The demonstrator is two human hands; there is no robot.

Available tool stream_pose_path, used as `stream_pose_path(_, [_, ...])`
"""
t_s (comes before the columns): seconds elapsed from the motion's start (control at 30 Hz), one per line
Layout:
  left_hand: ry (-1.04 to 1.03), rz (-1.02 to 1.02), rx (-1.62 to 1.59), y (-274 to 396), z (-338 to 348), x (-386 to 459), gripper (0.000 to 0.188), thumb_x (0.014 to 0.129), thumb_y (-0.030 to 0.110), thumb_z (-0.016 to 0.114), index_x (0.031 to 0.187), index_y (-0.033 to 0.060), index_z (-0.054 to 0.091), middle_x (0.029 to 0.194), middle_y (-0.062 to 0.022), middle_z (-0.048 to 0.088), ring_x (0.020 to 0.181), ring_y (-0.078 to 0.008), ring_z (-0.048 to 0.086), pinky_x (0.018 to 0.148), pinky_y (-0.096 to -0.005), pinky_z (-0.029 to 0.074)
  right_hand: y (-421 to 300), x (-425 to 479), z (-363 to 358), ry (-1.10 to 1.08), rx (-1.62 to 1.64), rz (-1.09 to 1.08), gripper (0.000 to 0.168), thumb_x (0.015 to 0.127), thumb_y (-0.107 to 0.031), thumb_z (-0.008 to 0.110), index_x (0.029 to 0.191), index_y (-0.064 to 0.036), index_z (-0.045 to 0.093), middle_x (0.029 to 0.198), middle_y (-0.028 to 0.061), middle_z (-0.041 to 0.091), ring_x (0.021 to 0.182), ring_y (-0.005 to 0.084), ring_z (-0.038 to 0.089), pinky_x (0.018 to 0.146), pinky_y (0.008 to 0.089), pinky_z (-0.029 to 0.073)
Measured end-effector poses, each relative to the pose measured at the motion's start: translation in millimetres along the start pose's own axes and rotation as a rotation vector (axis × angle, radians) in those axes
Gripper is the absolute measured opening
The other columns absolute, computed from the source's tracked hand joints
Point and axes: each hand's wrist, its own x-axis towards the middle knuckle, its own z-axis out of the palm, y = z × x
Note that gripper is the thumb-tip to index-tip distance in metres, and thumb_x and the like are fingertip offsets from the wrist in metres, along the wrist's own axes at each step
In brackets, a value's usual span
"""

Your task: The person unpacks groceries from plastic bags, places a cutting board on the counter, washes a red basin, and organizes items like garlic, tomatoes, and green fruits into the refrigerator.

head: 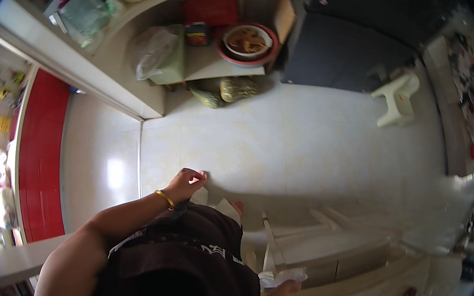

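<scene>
My left hand (187, 184), with a gold-coloured bangle (165, 199) on the wrist, hangs before my dark printed shirt (187, 249). Its fingers curl loosely; no held object shows, and the palm is hidden. Lower right, my right hand (285, 291) grips a crumpled piece of translucent plastic (292, 275) beside a pale wooden bench or seat (320, 267). Parts of my feet show below the hem, over the pale tiled floor (236, 152).
Ahead, a low shelf (207, 67) bears a red-rimmed basin (241, 61) with a bowl of brown food in it. Filled bags (238, 89) lie beneath. A white plastic stool (398, 99) stands by a dark cabinet-like block (348, 55). Red cabinets (40, 158) line the left.
</scene>
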Motion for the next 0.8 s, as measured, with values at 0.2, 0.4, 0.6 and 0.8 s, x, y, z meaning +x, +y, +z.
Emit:
stream_pose_path(0.2, [0.131,-0.069,0.055,-23,2,-10,0.030,0.078,0.025,0.061,0.083,-0.0041,0.064,0.082,-0.0186,0.063,0.081,-0.0258,0.060,0.075,-0.0325,0.047,-5,40,3,-0.001,-0.079,-0.118,0.018,0.075,-0.007,0.052,0.080,0.003,0.065,0.075,0.0186,0.065,0.065,0.0271,0.062,0.061,0.0375,0.050])
stream_pose_path(0.4, [0.165,-0.138,-0.023,-20,3,-31,0.023,0.079,0.023,0.060,0.083,0.0010,0.066,0.081,-0.0135,0.063,0.076,-0.0227,0.058,0.071,-0.0318,0.047,-45,48,8,-0.072,-0.140,-0.324,0.017,0.074,-0.007,0.052,0.080,0.003,0.066,0.075,0.0177,0.065,0.065,0.0259,0.062,0.061,0.0368,0.050])
stream_pose_path(0.6, [0.245,-0.195,-0.090,-66,-2,-24,0.021,0.078,0.026,0.061,0.091,0.0097,0.067,0.092,-0.0126,0.059,0.086,-0.0203,0.057,0.076,-0.0322,0.047,-142,16,54,-0.227,-0.101,-0.597,0.017,0.074,-0.007,0.053,0.081,0.002,0.066,0.074,0.0169,0.065,0.065,0.0246,0.062,0.061,0.0361,0.050])
stream_pose_path(0.8, [0.412,-0.125,-0.217,-80,-4,1,0.018,0.079,0.024,0.062,0.095,0.0164,0.065,0.105,-0.0135,0.052,0.090,-0.0234,0.052,0.083,-0.0339,0.047,-256,-45,122,-0.482,-0.099,-0.914,0.016,0.073,-0.007,0.054,0.081,0.002,0.066,0.074,0.0160,0.065,0.065,0.0233,0.062,0.061,0.0353,0.050])
